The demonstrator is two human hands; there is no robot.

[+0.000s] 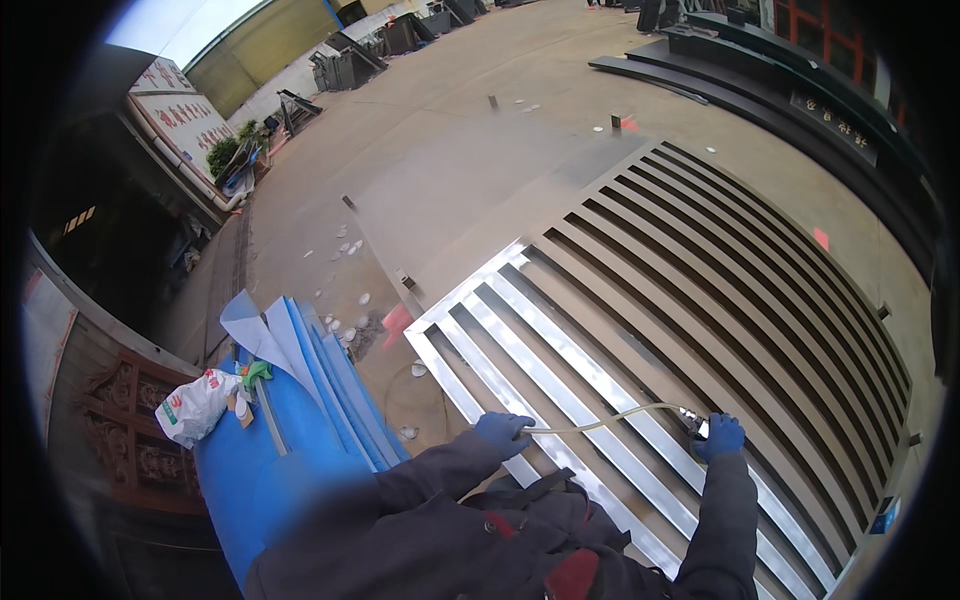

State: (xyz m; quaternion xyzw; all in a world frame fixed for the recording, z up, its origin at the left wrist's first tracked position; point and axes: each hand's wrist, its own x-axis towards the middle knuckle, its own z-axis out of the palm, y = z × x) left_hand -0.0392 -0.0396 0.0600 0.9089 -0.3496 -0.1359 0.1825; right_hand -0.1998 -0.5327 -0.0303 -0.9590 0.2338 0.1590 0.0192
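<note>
A large slatted metal grille (467,291) lies low over the ground in front of me and to the right. Its near bars are shiny silver, while the far ones look dull and dark. In my right hand (722,438) is a small metal spray gun (692,420), held above the silver bars. A thin pale hose (598,424) arches from the gun across to my left hand (502,435), whose fingers are closed around it. Both hands wear blue gloves. The gun's trigger is hidden by my right hand.
Blue sheets (345,385) stand close on my left, with a white plastic bag (197,406) and a green cloth (257,372) on top. White scraps (363,298) litter the ground beyond. Long dark metal pieces (700,82) are stacked at the far right. A carved brown panel (135,430) is far left.
</note>
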